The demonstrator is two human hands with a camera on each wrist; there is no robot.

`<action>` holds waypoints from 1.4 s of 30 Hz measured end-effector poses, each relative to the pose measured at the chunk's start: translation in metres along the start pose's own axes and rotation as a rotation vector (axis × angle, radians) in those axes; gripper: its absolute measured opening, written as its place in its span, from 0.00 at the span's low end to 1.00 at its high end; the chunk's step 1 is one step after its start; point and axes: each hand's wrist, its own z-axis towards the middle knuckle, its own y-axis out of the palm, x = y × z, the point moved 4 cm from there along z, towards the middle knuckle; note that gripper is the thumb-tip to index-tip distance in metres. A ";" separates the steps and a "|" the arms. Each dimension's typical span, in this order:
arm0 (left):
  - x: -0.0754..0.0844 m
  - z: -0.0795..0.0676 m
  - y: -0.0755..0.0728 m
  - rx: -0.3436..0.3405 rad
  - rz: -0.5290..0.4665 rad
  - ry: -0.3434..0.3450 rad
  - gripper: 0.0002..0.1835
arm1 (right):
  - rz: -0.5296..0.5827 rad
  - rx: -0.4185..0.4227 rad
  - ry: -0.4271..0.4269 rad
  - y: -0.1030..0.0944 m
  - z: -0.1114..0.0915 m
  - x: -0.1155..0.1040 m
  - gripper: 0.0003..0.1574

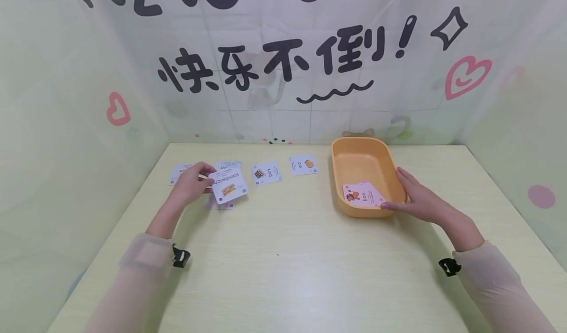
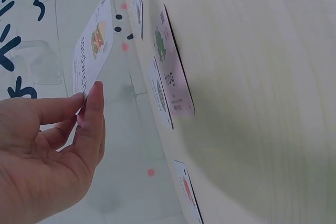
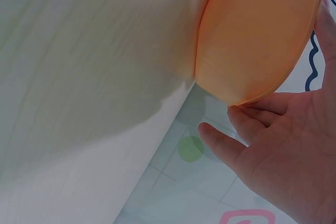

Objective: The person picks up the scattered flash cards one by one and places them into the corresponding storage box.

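My left hand (image 1: pixel 191 183) pinches a white sandwich card (image 1: pixel 228 186) by its edge, held raised above the table. In the left wrist view, the thumb and fingertips meet at the lower corner of this card. Below it lies a pink frog card (image 2: pixel 173 72), overlapping another white card (image 2: pixel 159 95). At the right, my right hand (image 1: pixel 421 197) grips the rim of an orange bin (image 1: pixel 361 148), with the thumb at its front corner and the fingers along its right side. Inside the bin lies a pink lion card (image 1: pixel 364 195), partly covering at least one more pink card.
A pork card (image 1: pixel 267 173) and a pie card (image 1: pixel 303 164) lie between the left hand and the bin. Another card (image 1: pixel 179 172) sits at the far left, partly hidden by the hand. A printed curtain (image 1: pixel 283 111) rises behind the table's back edge.
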 end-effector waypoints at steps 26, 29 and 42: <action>0.047 0.018 0.034 -0.032 -0.042 0.035 0.17 | -0.006 0.011 -0.009 0.000 -0.001 0.000 0.74; 0.057 0.020 0.039 -0.041 -0.067 0.050 0.17 | -0.012 0.012 -0.009 0.000 -0.001 0.000 0.73; 0.096 0.031 0.066 -0.067 -0.113 0.109 0.15 | -0.003 0.017 -0.022 0.000 -0.002 0.000 0.73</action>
